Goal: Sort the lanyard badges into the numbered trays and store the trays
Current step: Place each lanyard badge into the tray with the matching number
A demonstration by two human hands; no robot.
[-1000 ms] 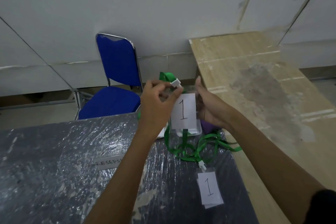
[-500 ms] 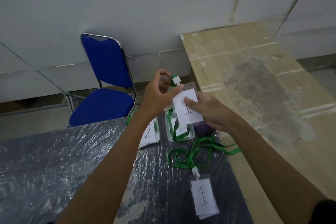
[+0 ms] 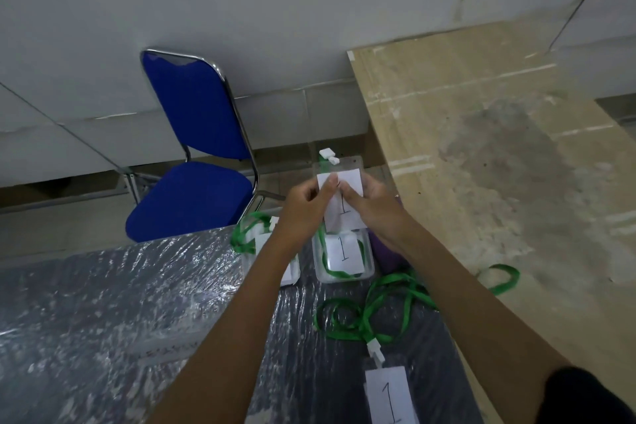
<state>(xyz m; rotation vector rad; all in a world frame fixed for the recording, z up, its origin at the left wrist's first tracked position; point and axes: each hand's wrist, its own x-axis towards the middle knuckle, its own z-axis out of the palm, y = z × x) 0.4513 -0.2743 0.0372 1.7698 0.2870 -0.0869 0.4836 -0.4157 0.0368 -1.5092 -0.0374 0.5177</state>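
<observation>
- Head view, nearest edge: a loose badge (image 3: 390,396) marked "1" lies flat on the plastic-wrapped table (image 3: 103,313), its white clip pointing away from the person.
- From that clip a green lanyard (image 3: 371,313) runs in loose loops over the tabletop, and one loop hangs past the right edge of the table over the wooden board (image 3: 499,182).
- Beyond the loops stands a clear tray (image 3: 370,272) holding a card marked "1" and a coil of green strap.
- Just to its left is a second tray (image 3: 292,277), partly hidden by the left forearm; green strap and a white clip spill over its far side. Its number cannot be read.
- Above the "1" tray, both hands hold a badge (image 3: 344,203) marked "1" upright in its clear sleeve.
- Left hand (image 3: 303,206) has its fingers curled, the thumb and forefinger pinching the card near the top.
- Right hand (image 3: 375,206) grips the right edge, fingers curled, thumb on the card's face.
- Farther off, a blue chair (image 3: 192,155) stands against the white wall.
</observation>
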